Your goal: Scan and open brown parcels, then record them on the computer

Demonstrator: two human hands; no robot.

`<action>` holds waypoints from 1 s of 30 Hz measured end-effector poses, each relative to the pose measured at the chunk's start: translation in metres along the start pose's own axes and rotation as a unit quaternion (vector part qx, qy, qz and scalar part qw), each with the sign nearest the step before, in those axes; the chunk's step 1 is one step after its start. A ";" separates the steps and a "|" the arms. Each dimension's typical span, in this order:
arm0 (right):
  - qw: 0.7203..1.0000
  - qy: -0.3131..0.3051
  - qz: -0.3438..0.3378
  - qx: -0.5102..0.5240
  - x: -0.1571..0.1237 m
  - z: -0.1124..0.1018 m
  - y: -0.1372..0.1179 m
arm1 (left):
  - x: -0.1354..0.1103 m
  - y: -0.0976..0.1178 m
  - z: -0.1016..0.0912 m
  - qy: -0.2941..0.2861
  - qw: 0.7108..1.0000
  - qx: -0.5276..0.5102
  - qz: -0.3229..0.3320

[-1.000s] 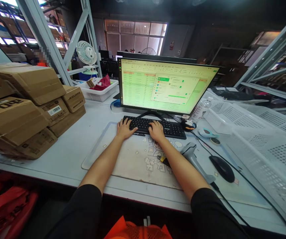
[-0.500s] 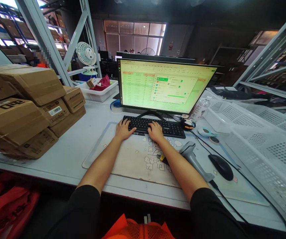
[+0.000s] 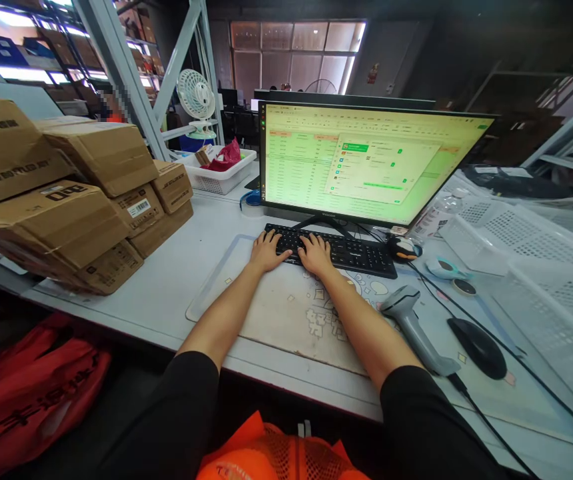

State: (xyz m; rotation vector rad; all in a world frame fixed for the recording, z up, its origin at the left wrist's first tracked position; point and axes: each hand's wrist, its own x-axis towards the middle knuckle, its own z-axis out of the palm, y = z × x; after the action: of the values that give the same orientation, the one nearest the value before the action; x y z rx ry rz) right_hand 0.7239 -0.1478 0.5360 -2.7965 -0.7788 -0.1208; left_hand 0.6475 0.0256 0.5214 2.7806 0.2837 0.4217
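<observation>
My left hand [image 3: 269,252] and my right hand [image 3: 315,256] rest side by side on the left half of a black keyboard [image 3: 351,253], fingers spread over the keys and holding nothing. Under my wrists lies a worn, printed desk mat [image 3: 286,320]. To the right of my right hand stand a grey handheld barcode scanner [image 3: 413,331] and a black wired mouse [image 3: 477,348]. Neither hand touches them. A monitor [image 3: 371,160] showing a green-lit spreadsheet stands behind the keyboard.
Stacked cardboard boxes [image 3: 51,207] fill the desk's left side. White perforated baskets [image 3: 531,247] sit on the right. Behind the monitor are a white basket [image 3: 216,175] holding a red bag and a white fan [image 3: 196,97]. Steel shelving frames the room, and a person [image 3: 111,107] stands far back.
The whole scene has shifted right and slightly up in view, as if my head turned. Both hands remain on the keyboard.
</observation>
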 end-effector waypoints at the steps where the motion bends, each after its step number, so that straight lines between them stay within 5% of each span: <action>1: 1.000 -0.004 0.003 -0.002 0.001 0.000 -0.001 | 0.000 0.001 0.000 0.001 1.000 0.001 0.000; 30: 0.999 0.031 0.003 -0.009 -0.015 0.000 0.026 | 0.002 0.008 0.002 0.006 1.000 -0.004 -0.001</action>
State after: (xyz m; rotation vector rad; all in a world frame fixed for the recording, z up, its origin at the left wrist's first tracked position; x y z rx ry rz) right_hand 0.7249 -0.1772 0.5284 -2.7971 -0.7584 -0.2138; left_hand 0.6511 0.0180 0.5231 2.7715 0.2865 0.4392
